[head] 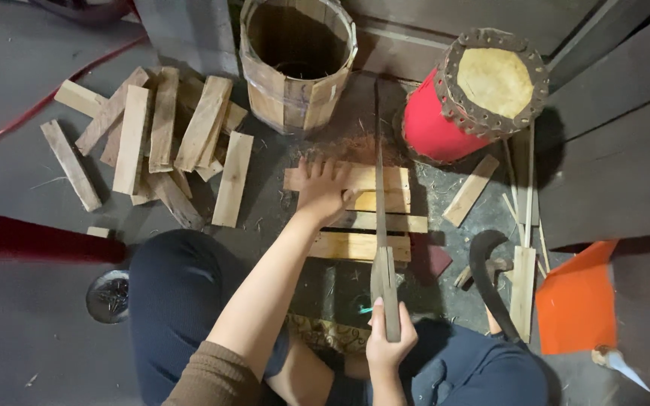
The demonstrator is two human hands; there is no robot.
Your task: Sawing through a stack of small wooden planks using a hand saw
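My left hand (323,189) lies flat, fingers spread, on a short wooden slat (385,179) that rests across a small wooden frame (362,244) on the floor. My right hand (387,342) grips the wooden handle of a long thin saw (379,162). Its blade runs away from me across the slat, just right of my left hand. Reddish sawdust (355,146) is scattered beyond the slat.
A heap of cut wooden slats (159,135) lies at the left. An open wooden barrel (299,60) stands ahead, a red drum (475,94) to its right. A curved dark tool (490,286), thin sticks and an orange sheet (577,301) lie right. A metal dish (108,297) sits left of my knee.
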